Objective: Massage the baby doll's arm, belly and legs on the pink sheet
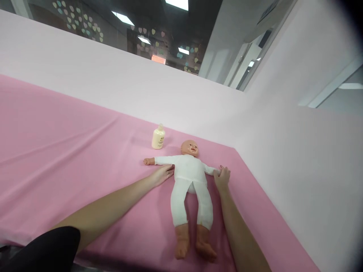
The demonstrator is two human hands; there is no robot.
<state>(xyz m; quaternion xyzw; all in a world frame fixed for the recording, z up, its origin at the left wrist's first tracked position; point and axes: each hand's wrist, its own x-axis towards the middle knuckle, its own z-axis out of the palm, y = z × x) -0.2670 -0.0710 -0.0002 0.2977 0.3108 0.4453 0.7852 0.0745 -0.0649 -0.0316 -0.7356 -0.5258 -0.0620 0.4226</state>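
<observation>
A baby doll in a white body suit lies on its back on the pink sheet, arms spread and bare feet towards me. My left hand rests beside its torso, just under the outstretched arm, with fingers extended and touching the doll's side. At the other side, my right hand is closed around the end of the doll's arm, hiding the doll's hand. A bottle of pale yellow liquid with a clear top stands upright beyond the doll's outstretched arm.
The pink sheet covers the table and shows some creases. White walls border it at the back and right. Above is a window with heart stickers and reflected ceiling lights.
</observation>
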